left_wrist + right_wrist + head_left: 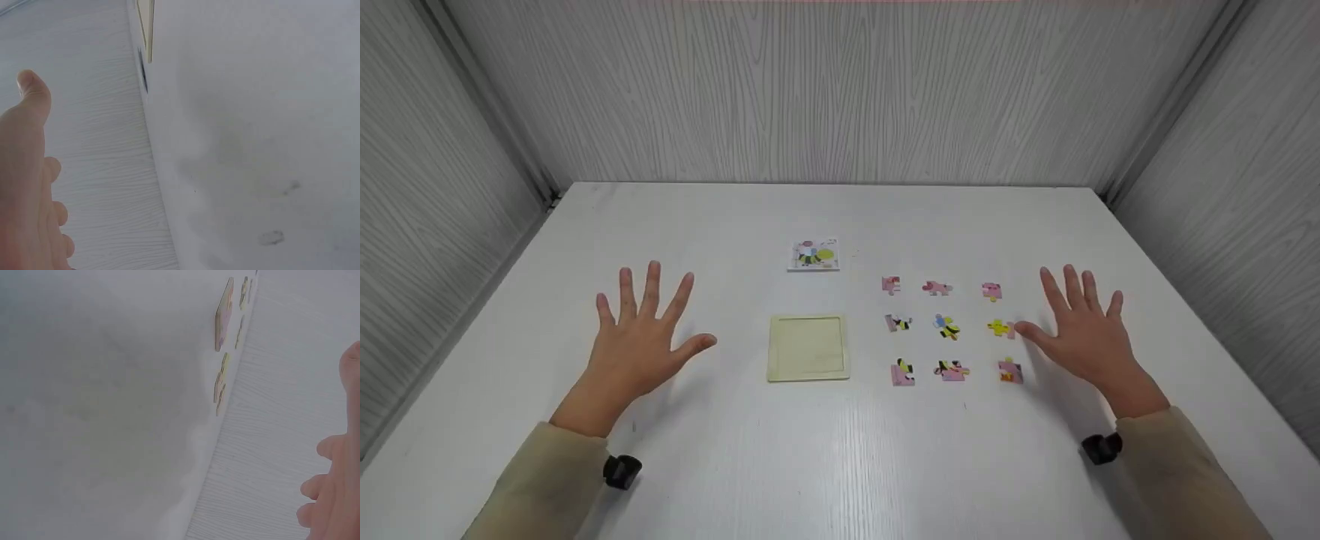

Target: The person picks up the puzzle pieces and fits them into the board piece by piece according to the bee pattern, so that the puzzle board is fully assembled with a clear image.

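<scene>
My left hand (pixel 637 349) is held over the left part of the table, palm down with fingers spread and nothing in it. To its right lies a pale yellow square puzzle frame (pixel 808 375) with a shallow recess. My right hand (pixel 1087 341) is likewise spread, its thumb tip beside a yellow and pink puzzle piece (pixel 1000 328) in the head view. Several puzzle pieces lie apart in three rows, among them a bee-patterned piece (pixel 947 327) in the middle and a pink piece (pixel 1009 370) at the near right. In the right wrist view, a few pieces (pixel 224 318) show edge-on.
Behind the puzzle frame lies a small square picture card (pixel 814 255) with a bee design. Grey wood-grain panels (pixel 825 90) enclose the white table (pixel 810 465) at the back and both sides. A black strap device (pixel 622 472) sits at each wrist.
</scene>
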A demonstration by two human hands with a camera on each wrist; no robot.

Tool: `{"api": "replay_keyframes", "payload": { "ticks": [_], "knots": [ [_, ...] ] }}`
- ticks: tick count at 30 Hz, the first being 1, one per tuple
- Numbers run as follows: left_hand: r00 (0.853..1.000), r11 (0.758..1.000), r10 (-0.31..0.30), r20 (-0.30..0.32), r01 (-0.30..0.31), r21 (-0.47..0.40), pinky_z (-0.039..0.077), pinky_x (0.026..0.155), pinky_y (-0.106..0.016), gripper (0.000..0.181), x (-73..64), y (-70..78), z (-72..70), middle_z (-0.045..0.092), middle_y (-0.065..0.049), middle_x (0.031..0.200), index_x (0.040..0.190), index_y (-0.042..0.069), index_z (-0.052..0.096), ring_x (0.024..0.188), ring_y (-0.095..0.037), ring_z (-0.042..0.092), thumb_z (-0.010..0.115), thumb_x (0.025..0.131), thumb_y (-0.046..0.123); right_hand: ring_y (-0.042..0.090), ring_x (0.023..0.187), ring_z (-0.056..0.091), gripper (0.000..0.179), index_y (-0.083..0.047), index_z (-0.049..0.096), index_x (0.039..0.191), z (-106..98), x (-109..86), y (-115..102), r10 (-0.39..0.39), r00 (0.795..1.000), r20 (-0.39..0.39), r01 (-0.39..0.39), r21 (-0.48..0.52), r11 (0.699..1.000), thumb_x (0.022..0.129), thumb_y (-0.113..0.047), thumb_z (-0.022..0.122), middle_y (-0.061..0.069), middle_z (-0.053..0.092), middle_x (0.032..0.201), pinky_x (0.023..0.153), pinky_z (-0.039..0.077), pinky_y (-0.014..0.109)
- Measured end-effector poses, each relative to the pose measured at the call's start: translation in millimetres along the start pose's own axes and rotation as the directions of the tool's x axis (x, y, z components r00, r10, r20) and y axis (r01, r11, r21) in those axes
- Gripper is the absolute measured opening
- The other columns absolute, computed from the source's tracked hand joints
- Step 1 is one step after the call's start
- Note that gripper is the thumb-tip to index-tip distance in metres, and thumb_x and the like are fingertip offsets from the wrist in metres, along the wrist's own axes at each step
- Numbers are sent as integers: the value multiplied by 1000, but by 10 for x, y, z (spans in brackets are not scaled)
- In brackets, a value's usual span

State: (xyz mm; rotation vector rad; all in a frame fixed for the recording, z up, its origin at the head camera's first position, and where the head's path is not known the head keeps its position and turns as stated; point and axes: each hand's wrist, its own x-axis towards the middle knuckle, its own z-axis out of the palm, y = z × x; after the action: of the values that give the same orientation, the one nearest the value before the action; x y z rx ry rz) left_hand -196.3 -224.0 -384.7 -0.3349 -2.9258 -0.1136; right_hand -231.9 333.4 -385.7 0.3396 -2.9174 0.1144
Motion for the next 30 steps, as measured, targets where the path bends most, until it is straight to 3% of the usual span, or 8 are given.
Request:
{"api": "replay_keyframes", "payload": {
  "ticks": [7, 14, 18, 21, 26, 28, 30],
  "knots": [
    [1000, 986, 11, 9, -9, -165, 1, 99, -69, 87, 61, 32, 90, -5, -23, 152, 151, 17, 10, 135, -44, -16, 39, 86, 68, 42, 138, 4, 87, -11, 8, 150, 15, 81, -63, -18, 1000, 14, 17, 69, 997, 89, -62, 43, 24, 9, 152, 100, 0, 67],
    [998, 947, 25, 50, -8, -320, 9, 104, -62, 88, 123, 109, 222, 4, -20, 153, 150, 16, 15, 138, -42, 4, 44, 85, 67, 39, 138, 9, 85, -11, 11, 150, 39, 214, -199, -22, 1000, 19, 19, 152, 988, 89, -62, 43, 22, 15, 151, 104, 3, 62],
    [996, 922, 36, 87, 1, -388, 11, 105, -59, 87, 175, 148, 292, 8, -19, 153, 150, 16, 18, 139, -39, 8, 46, 85, 66, 38, 138, 13, 85, -11, 14, 149, 51, 275, -263, -27, 1000, -5, 27, 193, 981, 89, -60, 45, 22, 20, 150, 105, 9, 60],
    [990, 883, 64, 123, 2, -470, 12, 107, -57, 84, 207, 169, 329, 13, -17, 153, 149, 15, 21, 139, -37, 10, 50, 85, 62, 38, 137, 17, 83, -11, 16, 149, 59, 324, -301, -30, 999, -17, 33, 211, 977, 89, -60, 46, 21, 24, 149, 106, 12, 57],
    [980, 790, 109, 168, 17, -613, 18, 107, -52, 78, 237, 203, 387, 23, -14, 151, 145, 14, 33, 138, -30, 19, 59, 84, 55, 40, 134, 25, 80, -13, 19, 149, 51, 405, -392, -21, 1000, -4, 21, 237, 971, 89, -61, 43, 21, 28, 147, 107, 15, 55],
    [980, 765, 113, 162, 18, -644, 22, 107, -50, 74, 255, 215, 409, 27, -14, 149, 142, 12, 38, 137, -30, 23, 63, 83, 50, 41, 132, 27, 81, -14, 20, 149, 47, 437, -438, -13, 1000, 2, 12, 246, 969, 89, -63, 42, 21, 29, 147, 105, 19, 56],
    [983, 755, 106, 150, 19, -655, 23, 106, -50, 71, 276, 224, 430, 31, -14, 148, 139, 10, 43, 136, -30, 27, 65, 83, 48, 41, 131, 29, 81, -14, 20, 149, 53, 476, -485, -3, 1000, 7, 1, 254, 967, 88, -64, 42, 20, 30, 147, 104, 22, 57]
  ]
}}
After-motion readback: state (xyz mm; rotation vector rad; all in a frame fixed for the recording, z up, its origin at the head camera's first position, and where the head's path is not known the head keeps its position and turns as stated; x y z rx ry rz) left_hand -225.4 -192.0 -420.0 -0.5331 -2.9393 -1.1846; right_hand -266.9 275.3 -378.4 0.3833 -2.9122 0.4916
